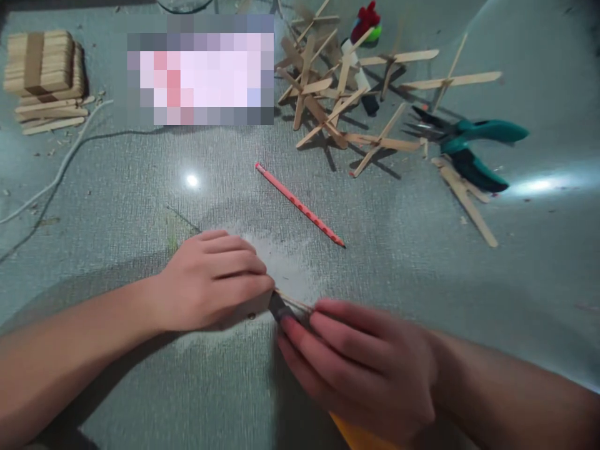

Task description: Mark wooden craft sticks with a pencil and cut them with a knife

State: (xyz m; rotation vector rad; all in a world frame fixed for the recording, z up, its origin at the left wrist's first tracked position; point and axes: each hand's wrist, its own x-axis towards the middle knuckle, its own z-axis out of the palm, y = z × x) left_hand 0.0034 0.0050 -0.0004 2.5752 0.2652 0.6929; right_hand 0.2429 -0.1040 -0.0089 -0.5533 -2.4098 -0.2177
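Observation:
My left hand (pixel 220 278) is closed, fingers curled down near the tabletop. What it grips is mostly hidden; a small round brown spot shows below its fingers. My right hand (pixel 360 362) pinches one end of a thin wooden stick (pixel 294 301), whose other end reaches my left fingertips. A dark grey strip (pixel 280 306) lies between the hands, touching my right fingertips. Beneath my right hand an orange-yellow thing (pixel 359 431) shows in part; whether it joins the strip I cannot tell. Pale dust (pixel 285 262) is spread on the table beyond the hands.
A red pencil (pixel 300 205) lies ahead. Crossed craft sticks (pixel 328 119) are heaped at the back, near a red and green toy (pixel 367 25). Teal-handled pliers (pixel 487 132) rest at right. Bundled sticks (pixel 51 62) and a white cable (pixel 68 159) are at left.

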